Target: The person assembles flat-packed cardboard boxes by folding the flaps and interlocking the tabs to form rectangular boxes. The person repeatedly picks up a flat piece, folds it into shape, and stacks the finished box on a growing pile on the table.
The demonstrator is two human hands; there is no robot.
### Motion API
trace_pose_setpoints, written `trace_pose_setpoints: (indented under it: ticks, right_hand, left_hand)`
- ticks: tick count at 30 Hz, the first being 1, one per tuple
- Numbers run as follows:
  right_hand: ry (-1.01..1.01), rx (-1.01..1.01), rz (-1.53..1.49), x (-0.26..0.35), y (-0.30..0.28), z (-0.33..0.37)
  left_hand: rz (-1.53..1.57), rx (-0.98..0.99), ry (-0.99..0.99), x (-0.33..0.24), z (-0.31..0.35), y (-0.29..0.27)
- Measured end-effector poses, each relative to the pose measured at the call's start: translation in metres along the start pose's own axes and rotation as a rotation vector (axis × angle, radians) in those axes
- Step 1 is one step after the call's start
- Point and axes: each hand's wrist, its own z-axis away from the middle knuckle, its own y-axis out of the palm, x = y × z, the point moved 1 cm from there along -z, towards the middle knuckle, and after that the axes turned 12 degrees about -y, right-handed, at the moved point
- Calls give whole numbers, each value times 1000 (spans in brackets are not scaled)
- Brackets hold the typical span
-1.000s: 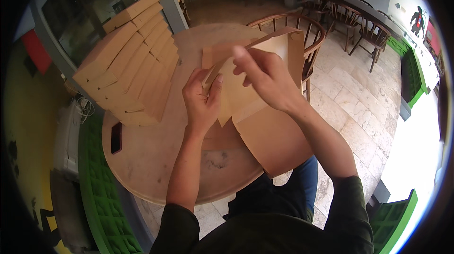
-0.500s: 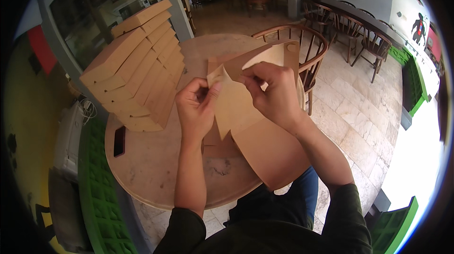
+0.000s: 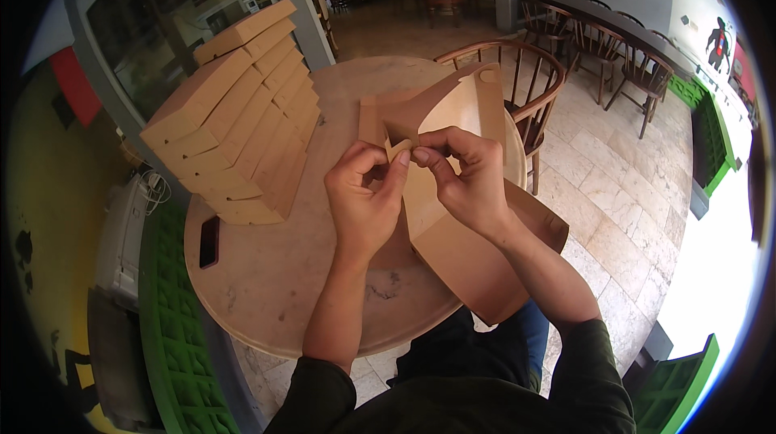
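Note:
A brown cardboard box blank, partly folded, lies over the right side of the round table and juts past its near edge. My left hand pinches a corner flap of it between thumb and fingers. Right beside it, my right hand pinches the same corner, its thumb and fingertips meeting those of the left. Beyond the hands a raised cardboard panel stands up with curved cut edges. My fingers cover the exact joint of the flaps.
Folded cardboard boxes stand in a tall stack at the table's left. A dark phone lies near the rim of the round table. A wooden chair stands close behind the box at the right. Green lattice panels flank the table.
My left hand has moved right and my right hand slightly down, so their fingertips now meet at the corner. The flap has been folded in, and the near panel has swung up a little.

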Motion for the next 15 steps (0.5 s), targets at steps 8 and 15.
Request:
trace_pose_setpoints:
  ticks: [8, 15]
  right_hand:
    - [-185, -69, 178, 14, 3, 10]
    - [-197, -54, 195, 7, -2, 8]
  left_hand:
    - [83, -41, -21, 6, 3, 11]
    - [144, 22, -41, 9, 7, 18]
